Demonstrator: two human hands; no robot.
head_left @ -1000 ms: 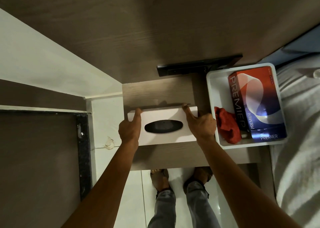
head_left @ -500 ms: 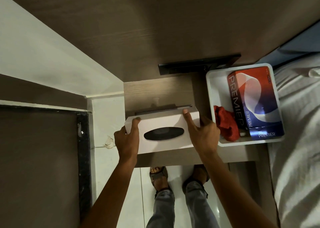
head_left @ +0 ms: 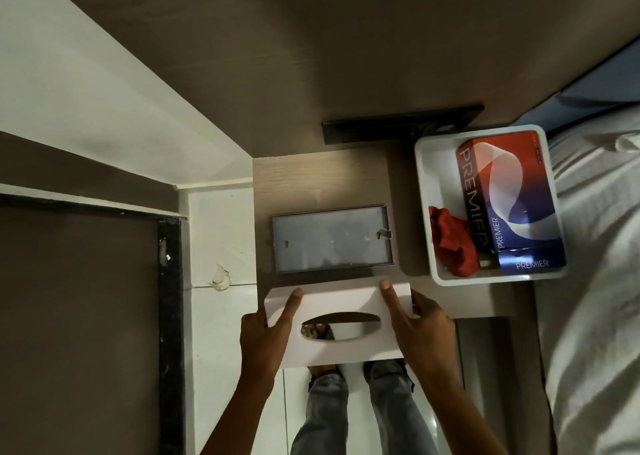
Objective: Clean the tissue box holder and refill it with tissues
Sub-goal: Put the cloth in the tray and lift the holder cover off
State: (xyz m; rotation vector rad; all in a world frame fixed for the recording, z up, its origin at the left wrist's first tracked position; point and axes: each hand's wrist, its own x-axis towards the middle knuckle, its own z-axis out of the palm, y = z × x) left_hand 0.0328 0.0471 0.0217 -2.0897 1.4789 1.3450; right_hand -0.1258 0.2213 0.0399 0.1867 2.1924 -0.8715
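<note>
The white tissue holder cover [head_left: 341, 347] with its oval slot is lifted off and held in front of the bedside shelf, and the floor and a foot show through the slot. My left hand [head_left: 265, 337] grips its left end and my right hand [head_left: 420, 330] grips its right end. The grey metal base tray [head_left: 332, 243] of the holder lies bare on the wooden shelf [head_left: 318, 177], empty. A red and blue PREMIER tissue box [head_left: 512, 198] and a red cloth [head_left: 452, 243] lie in a white tray [head_left: 424, 163] to the right.
A black bar [head_left: 398, 123] is mounted on the wall behind the shelf. A bed with white sheets [head_left: 595, 281] lies at the right. A white wall and dark door frame [head_left: 169, 281] stand at the left. My legs and sandalled feet are below on the tiled floor.
Both hands have lifted the white cover off its base and pulled it toward me. The grey metal base tray is now uncovered on the shelf.
</note>
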